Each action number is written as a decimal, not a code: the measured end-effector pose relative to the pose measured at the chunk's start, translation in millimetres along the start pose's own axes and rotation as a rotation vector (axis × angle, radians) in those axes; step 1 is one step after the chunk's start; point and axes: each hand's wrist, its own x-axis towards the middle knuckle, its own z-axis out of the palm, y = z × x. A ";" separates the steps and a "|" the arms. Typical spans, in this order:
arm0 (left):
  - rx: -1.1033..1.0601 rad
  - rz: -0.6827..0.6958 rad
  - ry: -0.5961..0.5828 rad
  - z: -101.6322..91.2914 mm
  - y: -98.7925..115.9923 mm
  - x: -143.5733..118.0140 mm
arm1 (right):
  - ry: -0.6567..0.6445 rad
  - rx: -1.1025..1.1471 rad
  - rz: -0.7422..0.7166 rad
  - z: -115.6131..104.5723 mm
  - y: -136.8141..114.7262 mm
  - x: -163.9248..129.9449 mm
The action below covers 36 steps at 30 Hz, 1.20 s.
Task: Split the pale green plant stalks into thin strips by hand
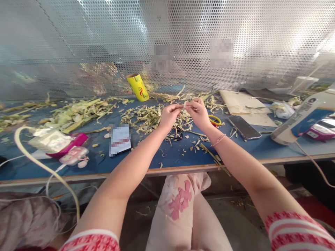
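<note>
My left hand and my right hand meet above the table, thumbs and fingers pinched together. Between their fingertips is a small whitish piece, too small to name exactly. Under and behind the hands lies a loose heap of dry, pale green plant trimmings, like leaf and stalk scraps. A yellow ring-shaped item rests close to my right wrist, partly hidden behind it.
Along the perforated metal panel stands a tilted yellow cardboard tube. More leaf scraps lie left. Phones flank the hands. At right are brown paper and a large white bottle; a cable hangs over the left edge.
</note>
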 end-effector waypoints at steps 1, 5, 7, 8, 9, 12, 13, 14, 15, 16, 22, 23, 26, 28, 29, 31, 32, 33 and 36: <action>0.024 0.014 -0.018 0.2 0.6 -0.8 | 0.003 -0.004 0.006 -0.2 1.2 0.7; 0.120 0.104 -0.102 1.6 5.4 -6.4 | -0.012 -0.009 0.068 0.2 6.5 2.3; 0.144 0.127 -0.129 2.8 8.4 -9.2 | -0.028 0.013 0.114 0.9 7.6 2.3; 0.157 0.132 -0.139 3.4 9.7 -10.3 | -0.029 0.018 0.128 1.2 7.8 2.2; 0.174 0.133 -0.146 3.8 10.7 -11.0 | -0.027 0.010 0.135 1.4 8.0 2.4; 0.226 0.135 -0.146 3.7 10.8 -10.7 | -0.013 -0.041 0.139 1.4 10.3 4.0; 0.232 0.141 -0.140 3.0 9.7 -10.0 | -0.018 -0.051 0.154 1.5 12.0 4.8; 0.230 0.152 -0.135 2.1 8.3 -9.0 | -0.028 -0.059 0.177 1.7 13.9 5.5; 0.220 0.165 -0.128 1.1 6.7 -8.0 | -0.040 -0.066 0.207 2.2 15.9 6.1; 0.208 0.176 -0.118 0.0 5.0 -7.0 | -0.058 -0.076 0.242 2.8 17.9 6.4; 0.136 0.194 -0.011 -2.7 2.3 -3.5 | -0.227 -0.068 0.391 6.5 22.9 3.4; 0.127 0.185 0.005 -2.7 2.8 -3.2 | -0.214 -0.065 0.377 6.5 22.7 3.1; 0.134 0.159 0.035 -3.0 3.3 -2.4 | -0.126 -0.018 0.310 5.5 21.7 3.8; 0.140 0.145 0.030 -3.3 1.8 -1.9 | -0.100 0.022 0.290 5.0 20.9 4.9; 0.134 0.135 0.019 -3.4 0.6 -1.6 | -0.096 0.026 0.288 4.9 20.6 5.4; 0.097 0.118 -0.002 -3.4 -2.5 -1.0 | -0.093 0.009 0.297 4.6 20.4 6.1; 0.072 0.112 -0.006 -3.4 -4.1 -0.6 | -0.086 -0.005 0.298 4.5 20.6 6.2; 0.046 0.111 -0.005 -3.3 -5.5 -0.1 | -0.078 -0.015 0.295 4.2 21.0 6.3; -0.034 0.132 0.003 -3.0 -7.0 0.8 | -0.036 -0.027 0.261 3.0 22.6 5.9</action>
